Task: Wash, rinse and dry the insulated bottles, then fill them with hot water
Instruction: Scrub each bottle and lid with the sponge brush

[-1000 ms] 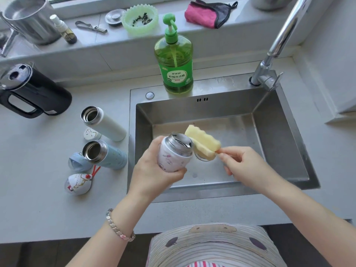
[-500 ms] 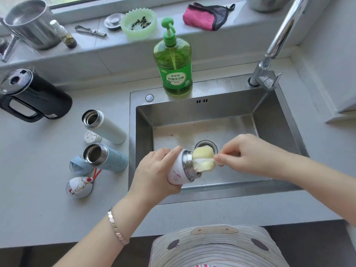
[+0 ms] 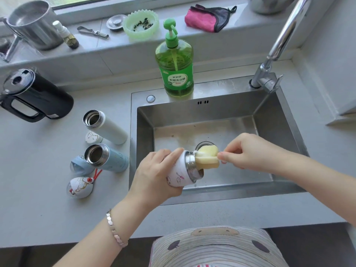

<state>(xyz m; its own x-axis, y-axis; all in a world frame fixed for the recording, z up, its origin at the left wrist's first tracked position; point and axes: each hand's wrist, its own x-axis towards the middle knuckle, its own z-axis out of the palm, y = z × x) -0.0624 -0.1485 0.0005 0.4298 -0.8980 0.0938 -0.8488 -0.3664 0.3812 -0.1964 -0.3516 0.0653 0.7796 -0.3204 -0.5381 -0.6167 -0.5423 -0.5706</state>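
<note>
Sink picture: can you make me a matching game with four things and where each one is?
Things
1. yellow sponge
2. green soap bottle
3. pink cloth
4. black jug

Places
A. on the window ledge
B. on the counter, left of the sink
C. at the mouth of the white bottle that the left hand holds
D. on the sink's back rim

Pairs: 1-C, 2-D, 3-A, 4-B
</note>
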